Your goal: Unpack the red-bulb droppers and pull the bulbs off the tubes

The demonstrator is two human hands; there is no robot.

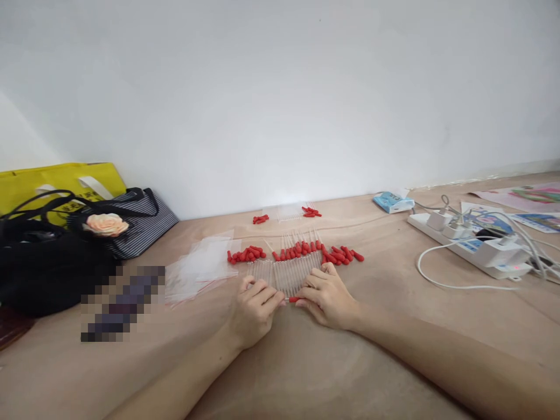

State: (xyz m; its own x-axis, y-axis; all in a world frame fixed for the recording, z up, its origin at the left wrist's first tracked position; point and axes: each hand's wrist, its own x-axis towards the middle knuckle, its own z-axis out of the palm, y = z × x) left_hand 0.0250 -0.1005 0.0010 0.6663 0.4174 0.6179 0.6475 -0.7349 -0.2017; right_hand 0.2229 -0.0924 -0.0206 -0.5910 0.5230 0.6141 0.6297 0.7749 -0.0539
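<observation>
Both my hands rest on a tan floor, fingers curled and tips almost meeting. My left hand (254,307) is closed beside a fan of clear thin tubes (289,269). My right hand (327,296) pinches a small red cap (294,299) between its fingertips, close to the left hand's fingers. Several loose red caps (301,249) lie in a row across the far ends of the tubes, with a small heap (245,255) to the left and another (343,255) to the right. Whether the left hand holds a tube is hidden by its fingers.
Clear plastic bags (202,268) lie left of the tubes. Black and striped bags (65,245) and a yellow bag (56,181) stand at far left. A white power strip (476,245) with cables, a blue packet (394,202) and printed sheets (520,198) are at right. More caps (311,212) lie by the wall.
</observation>
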